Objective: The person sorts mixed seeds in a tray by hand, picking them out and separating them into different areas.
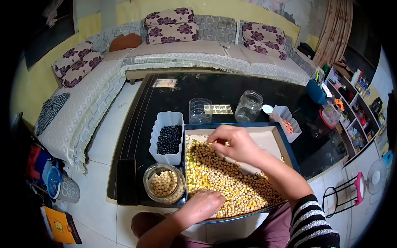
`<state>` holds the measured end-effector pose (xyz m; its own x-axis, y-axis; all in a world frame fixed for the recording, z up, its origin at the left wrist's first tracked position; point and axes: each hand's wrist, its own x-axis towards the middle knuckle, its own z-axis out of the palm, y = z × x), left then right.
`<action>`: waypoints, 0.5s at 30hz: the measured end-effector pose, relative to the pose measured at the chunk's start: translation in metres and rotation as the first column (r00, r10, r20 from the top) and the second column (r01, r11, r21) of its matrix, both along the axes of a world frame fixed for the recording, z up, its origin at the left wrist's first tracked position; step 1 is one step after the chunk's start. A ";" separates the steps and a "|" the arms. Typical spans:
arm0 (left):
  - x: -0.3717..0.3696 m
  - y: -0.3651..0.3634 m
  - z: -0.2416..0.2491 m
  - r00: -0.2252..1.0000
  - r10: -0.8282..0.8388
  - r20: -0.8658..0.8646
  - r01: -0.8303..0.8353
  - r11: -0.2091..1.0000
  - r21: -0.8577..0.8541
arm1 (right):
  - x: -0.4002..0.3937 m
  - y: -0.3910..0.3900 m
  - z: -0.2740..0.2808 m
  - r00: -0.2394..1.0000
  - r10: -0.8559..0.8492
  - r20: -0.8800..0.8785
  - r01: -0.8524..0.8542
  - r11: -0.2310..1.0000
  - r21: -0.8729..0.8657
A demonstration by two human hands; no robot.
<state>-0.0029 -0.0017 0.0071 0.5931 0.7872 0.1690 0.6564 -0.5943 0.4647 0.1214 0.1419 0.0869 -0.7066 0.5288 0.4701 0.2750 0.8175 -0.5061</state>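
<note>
A shallow box with a dark blue rim (286,151) holds a layer of mixed yellow corn kernels and pale round beans (237,188). Over its upper middle is my right hand (233,142), fingers bent down close to the beans; its fingertips are closed on something I cannot make out. My left hand (205,203) rests low on the beans at the near left edge, its fingers curled and what lies under them hidden. A glass jar of pale beans (164,184) and a white container of black beans (167,138) stand left of the box.
A phone (126,182) lies at the table's left edge. Behind the box stand an empty glass jar (249,106) and a clear plastic container (200,110). A white container with reddish nuts (286,124) is on the right. A sofa (186,58) lines the wall.
</note>
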 end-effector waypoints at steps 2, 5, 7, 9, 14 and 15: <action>0.000 0.000 0.000 1.000 -0.001 0.001 0.001 1.000 0.004 | 0.021 0.013 -0.009 0.992 -0.081 0.099 0.089 0.993 -0.081; 0.000 0.001 0.001 1.000 -0.013 -0.009 0.013 1.000 -0.007 | 0.048 0.028 -0.040 0.975 -0.104 0.196 0.124 0.988 -0.095; 0.000 0.001 0.001 1.000 -0.010 -0.001 0.010 1.000 -0.007 | 0.058 0.028 -0.050 0.950 -0.148 0.274 0.178 0.980 -0.091; 0.000 0.000 0.002 1.000 -0.012 0.007 0.012 1.000 -0.005 | 0.061 0.026 -0.054 0.934 -0.149 0.326 0.193 0.975 -0.109; 0.000 0.002 0.003 1.000 -0.015 -0.018 0.015 1.000 0.000 | 0.054 0.020 -0.069 0.933 -0.070 0.352 0.131 0.980 -0.152; 0.000 0.002 0.003 1.000 -0.016 -0.007 0.016 1.000 -0.005 | 0.051 0.021 -0.073 0.931 -0.052 0.360 0.110 0.984 -0.141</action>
